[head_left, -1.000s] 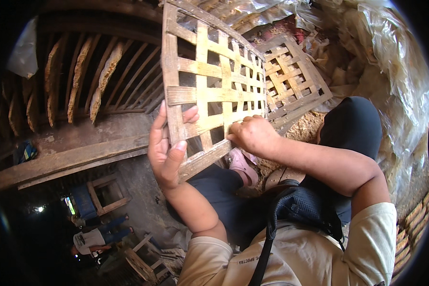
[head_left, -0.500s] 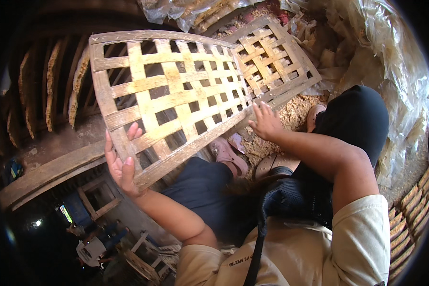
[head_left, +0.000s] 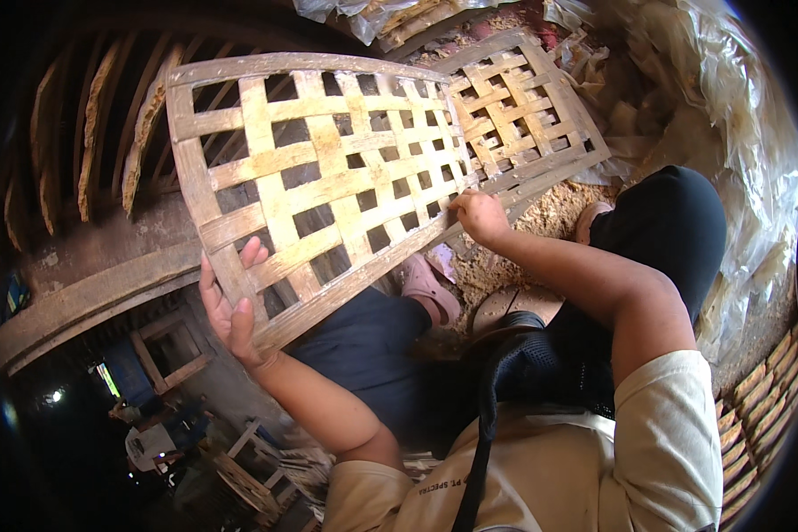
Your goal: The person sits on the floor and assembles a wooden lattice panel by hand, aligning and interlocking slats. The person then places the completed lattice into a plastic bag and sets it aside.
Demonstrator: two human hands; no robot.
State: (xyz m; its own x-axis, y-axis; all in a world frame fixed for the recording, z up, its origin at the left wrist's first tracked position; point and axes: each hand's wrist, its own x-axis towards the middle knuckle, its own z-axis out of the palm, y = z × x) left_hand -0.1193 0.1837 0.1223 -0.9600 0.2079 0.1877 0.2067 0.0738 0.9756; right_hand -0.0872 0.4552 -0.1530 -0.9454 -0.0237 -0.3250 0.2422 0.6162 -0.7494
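Note:
A wooden lattice tray (head_left: pixel 324 133), woven from flat pale strips within a frame, is held up tilted in front of me. My left hand (head_left: pixel 239 310) grips its lower left corner, thumb on the near side and fingertips showing through a gap. At the tray's lower right corner, my right hand (head_left: pixel 481 215) is closed with its fingers curled against the rim; the fingertips are hidden. A second lattice tray (head_left: pixel 510 111) lies beyond the first one's right end, partly covered by it.
Crumbly tan material (head_left: pixel 523 232) lies on the floor around my pink clogs (head_left: pixel 430 293). Crumpled clear plastic sheeting (head_left: pixel 745 204) runs along the right. Slatted racks (head_left: pixel 97 124) and a wooden beam (head_left: pixel 97 301) stand at the left. More stacked trays (head_left: pixel 762 408) are at the lower right.
My right hand has gone from spread fingers to a curled grip at the tray's lower right corner, moving slightly left. My left hand keeps its hold.

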